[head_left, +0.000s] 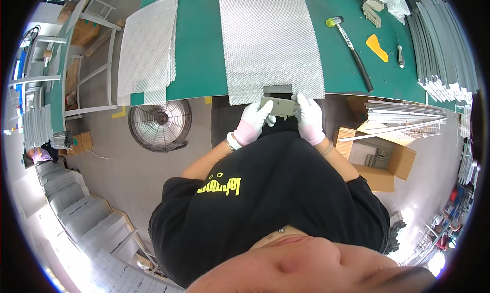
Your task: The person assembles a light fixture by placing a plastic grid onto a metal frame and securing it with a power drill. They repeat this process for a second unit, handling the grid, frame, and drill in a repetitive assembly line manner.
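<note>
The left grip (253,120), white-gloved, is closed on the left end of a grey-green part (279,108), thumb over its face, fingers curled under. The right grip (310,118), gloved too, pinches the right end. The part is just in front of the bench (199,63). Both forearms angle inward from wide elbows. Beyond lies a mesh sheet (270,42), a mallet (360,65) right of it.
</note>
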`<state>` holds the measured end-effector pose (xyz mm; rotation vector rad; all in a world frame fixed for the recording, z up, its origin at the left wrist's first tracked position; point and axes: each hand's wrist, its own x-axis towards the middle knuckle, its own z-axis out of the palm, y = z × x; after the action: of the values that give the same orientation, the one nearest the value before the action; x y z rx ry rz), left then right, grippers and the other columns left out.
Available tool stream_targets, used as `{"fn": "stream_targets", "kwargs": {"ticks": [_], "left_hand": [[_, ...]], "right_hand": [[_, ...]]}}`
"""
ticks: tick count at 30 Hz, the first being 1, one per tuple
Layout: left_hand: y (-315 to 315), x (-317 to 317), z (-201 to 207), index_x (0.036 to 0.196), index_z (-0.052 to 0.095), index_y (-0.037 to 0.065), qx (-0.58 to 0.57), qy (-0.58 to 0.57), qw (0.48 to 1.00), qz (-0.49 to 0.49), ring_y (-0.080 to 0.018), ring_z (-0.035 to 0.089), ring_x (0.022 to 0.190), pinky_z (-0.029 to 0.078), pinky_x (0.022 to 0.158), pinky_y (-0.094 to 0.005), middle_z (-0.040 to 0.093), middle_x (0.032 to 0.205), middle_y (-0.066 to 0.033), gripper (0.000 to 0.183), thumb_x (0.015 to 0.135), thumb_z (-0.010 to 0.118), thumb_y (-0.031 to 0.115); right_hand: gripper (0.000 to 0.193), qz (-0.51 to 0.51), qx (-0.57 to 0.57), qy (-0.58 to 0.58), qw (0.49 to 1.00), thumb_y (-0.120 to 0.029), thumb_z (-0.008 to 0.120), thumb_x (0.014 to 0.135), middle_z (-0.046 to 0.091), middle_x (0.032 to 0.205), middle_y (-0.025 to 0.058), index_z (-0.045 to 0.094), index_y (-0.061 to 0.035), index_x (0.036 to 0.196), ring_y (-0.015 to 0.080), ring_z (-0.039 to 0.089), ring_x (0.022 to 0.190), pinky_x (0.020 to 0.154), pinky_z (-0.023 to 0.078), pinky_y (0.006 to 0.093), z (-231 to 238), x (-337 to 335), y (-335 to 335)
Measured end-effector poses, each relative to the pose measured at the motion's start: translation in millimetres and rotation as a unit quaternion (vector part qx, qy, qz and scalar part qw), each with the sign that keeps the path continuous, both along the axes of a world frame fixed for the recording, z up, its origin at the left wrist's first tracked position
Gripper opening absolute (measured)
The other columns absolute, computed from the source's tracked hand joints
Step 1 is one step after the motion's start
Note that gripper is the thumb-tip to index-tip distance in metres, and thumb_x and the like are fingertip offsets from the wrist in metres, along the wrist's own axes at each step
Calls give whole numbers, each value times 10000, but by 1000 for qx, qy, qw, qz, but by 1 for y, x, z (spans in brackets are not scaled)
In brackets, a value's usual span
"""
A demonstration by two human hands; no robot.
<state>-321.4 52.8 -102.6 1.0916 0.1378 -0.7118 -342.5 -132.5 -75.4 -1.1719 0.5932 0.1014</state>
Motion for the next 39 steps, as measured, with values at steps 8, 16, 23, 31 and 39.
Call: {"fn": "stream_targets", "kwargs": {"ticks": [8,16,23,31,39], "left_hand": [[12,16,32,1358,477,-40,174,-14,928,-328,-255,645,1113,523,966,-384,556,1330,-172,481,1069,445,343],[-14,143,85,1393,563,132,419,-680,557,-228,-372,408,1386,291,1160,-496,472,1482,-176,584,920,591,474],[-59,87,64,1474,479,191,480,-684,501,-223,-444,304,1436,147,1165,-647,388,1526,-219,630,933,547,507],[-59,75,69,1488,459,191,502,-659,514,-223,-482,298,1422,138,1162,-659,364,1534,-240,650,912,572,470],[-59,68,68,1500,438,198,509,-650,514,-233,-477,276,1433,122,1169,-651,347,1542,-235,647,926,551,472]], "right_hand": [[454,121,-51,-54,990,-396,596,1002,652,1014,97,599,45,1110,150,619,898,812,527,310,-25,-4,-1],[337,81,67,-124,987,-351,451,1065,617,830,23,596,-48,1049,74,508,663,601,411,245,-25,0,20],[332,-155,-21,-123,980,-315,444,1068,616,1004,53,578,-13,1105,131,585,887,790,490,311,-43,-32,-4],[224,-22,-20,-99,995,-263,549,1038,618,957,-1,623,-52,1032,69,547,852,751,470,269,-35,-13,-34],[195,83,111,-6,990,-243,611,1006,639,991,12,624,-60,1070,81,602,869,766,510,281,-7,-12,-50]]}}
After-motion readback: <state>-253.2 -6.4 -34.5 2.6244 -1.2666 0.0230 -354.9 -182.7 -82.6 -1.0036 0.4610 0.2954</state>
